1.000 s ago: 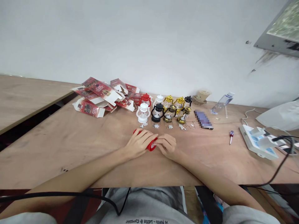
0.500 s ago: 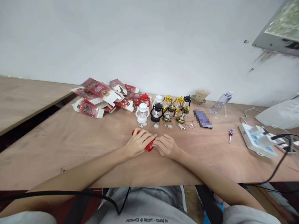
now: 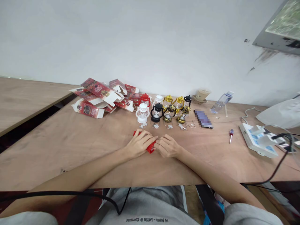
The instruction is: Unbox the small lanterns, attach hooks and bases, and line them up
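Observation:
My left hand (image 3: 140, 143) is wrapped over a red object (image 3: 150, 147), which lies tilted on the wooden table; its top end shows beyond my fingers. The fingers of my right hand (image 3: 167, 146) are curled against the right side of that red object, and their tips are partly hidden. Just beyond my hands stand several small lanterns, among them a white one (image 3: 142, 113), a black one (image 3: 157, 112), a bronze one (image 3: 169, 113) and a red one (image 3: 144, 100). Thin wire pieces with small white bits (image 3: 155, 126) lie in front of them.
Red and white cartons (image 3: 100, 92) are heaped at the back left. Toward the right are a phone (image 3: 203, 118), a cup (image 3: 203, 94), a bottle (image 3: 222, 102), a screwdriver (image 3: 231, 135) and a power strip (image 3: 257, 140) with cables. A black cable crosses my left forearm.
The lower end of the red object has shifted very slightly toward me and to the right. Both hands stay in nearly the same place on it.

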`<act>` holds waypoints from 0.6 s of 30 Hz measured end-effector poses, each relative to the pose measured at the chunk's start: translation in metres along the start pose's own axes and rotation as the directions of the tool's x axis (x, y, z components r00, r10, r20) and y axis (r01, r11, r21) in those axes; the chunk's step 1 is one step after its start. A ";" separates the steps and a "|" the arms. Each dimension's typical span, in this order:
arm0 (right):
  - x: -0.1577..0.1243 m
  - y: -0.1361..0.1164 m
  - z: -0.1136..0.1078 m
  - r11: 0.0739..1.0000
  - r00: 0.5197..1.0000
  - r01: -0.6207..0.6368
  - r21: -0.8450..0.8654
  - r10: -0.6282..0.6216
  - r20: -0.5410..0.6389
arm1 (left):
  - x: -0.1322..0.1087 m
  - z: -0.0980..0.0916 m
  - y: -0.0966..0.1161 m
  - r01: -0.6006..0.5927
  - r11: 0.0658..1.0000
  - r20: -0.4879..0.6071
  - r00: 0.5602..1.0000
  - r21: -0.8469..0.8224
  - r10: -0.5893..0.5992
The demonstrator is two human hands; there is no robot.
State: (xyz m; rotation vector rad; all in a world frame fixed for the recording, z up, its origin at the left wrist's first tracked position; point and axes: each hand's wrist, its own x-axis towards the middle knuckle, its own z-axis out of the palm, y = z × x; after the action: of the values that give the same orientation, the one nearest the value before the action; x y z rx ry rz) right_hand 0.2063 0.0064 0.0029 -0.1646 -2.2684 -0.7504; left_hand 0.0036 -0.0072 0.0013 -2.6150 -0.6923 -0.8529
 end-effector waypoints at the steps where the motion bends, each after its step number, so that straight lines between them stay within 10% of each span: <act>1: 0.000 0.001 0.000 1.000 1.000 -0.003 0.007 0.003 -0.001 | 0.000 0.000 0.000 0.002 1.000 0.004 1.000 0.002 -0.002; 16: -0.012 0.004 0.001 0.995 1.000 0.028 0.092 -0.028 0.003 | 0.003 -0.003 0.000 0.019 0.999 -0.004 1.000 0.051 -0.019; 18: -0.026 0.010 0.003 0.975 0.989 -0.150 0.161 0.150 0.013 | 0.003 -0.005 0.000 0.042 0.998 -0.018 0.999 0.042 -0.041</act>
State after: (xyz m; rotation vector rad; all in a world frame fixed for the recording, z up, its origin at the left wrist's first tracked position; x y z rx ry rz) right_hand 0.2270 0.0184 -0.0122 -0.2562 -2.2766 -0.4848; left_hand 0.0039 -0.0085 0.0069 -2.5612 -0.7546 -0.8623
